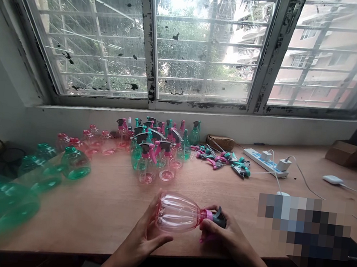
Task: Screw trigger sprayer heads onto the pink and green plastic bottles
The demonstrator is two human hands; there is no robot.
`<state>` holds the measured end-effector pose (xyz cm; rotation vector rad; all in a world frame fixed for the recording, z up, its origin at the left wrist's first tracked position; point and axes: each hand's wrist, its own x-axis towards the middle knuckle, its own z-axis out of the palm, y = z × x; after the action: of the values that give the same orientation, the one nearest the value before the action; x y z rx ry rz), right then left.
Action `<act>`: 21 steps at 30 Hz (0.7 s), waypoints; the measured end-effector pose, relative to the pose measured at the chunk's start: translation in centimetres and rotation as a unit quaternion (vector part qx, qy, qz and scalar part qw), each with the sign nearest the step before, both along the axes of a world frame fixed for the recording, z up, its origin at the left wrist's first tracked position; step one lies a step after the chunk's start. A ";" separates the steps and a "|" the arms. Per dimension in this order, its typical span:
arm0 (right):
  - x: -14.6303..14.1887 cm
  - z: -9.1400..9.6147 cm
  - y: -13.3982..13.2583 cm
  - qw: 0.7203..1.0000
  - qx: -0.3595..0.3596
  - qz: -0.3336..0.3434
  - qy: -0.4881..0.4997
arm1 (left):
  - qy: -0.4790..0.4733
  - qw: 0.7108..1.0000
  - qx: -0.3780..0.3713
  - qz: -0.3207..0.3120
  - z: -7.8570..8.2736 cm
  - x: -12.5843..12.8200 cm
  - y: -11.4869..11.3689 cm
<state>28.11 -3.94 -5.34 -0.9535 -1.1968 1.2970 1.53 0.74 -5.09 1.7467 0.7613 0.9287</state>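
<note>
A clear pink spray bottle point(178, 213) lies sideways in the air over the front of the table, its base to the left and its neck to the right. My left hand point(147, 230) cups the base, fingers behind it and the thumb stretched out below. Around the neck and the spray head point(217, 217), which is black and pink, my right hand point(219, 231) is closed, with a pink trigger part showing under the fingers. The spray head sits at the bottle's mouth; whether it is screwed tight I cannot tell.
Several spray bottles with heads point(147, 168) stand at the back middle. Headless green bottles point(76, 163) and pink bottles point(109, 143) stand to the left. Loose spray heads point(218, 159) are piled near a power strip point(266, 163). A cardboard box point(342, 153) is far right.
</note>
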 end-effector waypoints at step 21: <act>-0.1 0.5 -0.3 1.000 0.001 -0.017 -0.025 | 0.026 0.999 -0.026 -0.001 1.0 -0.1 -0.4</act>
<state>27.96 -4.19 -4.87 -1.0063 -1.2151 1.2500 1.46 0.31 -4.10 1.7311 0.8119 0.8575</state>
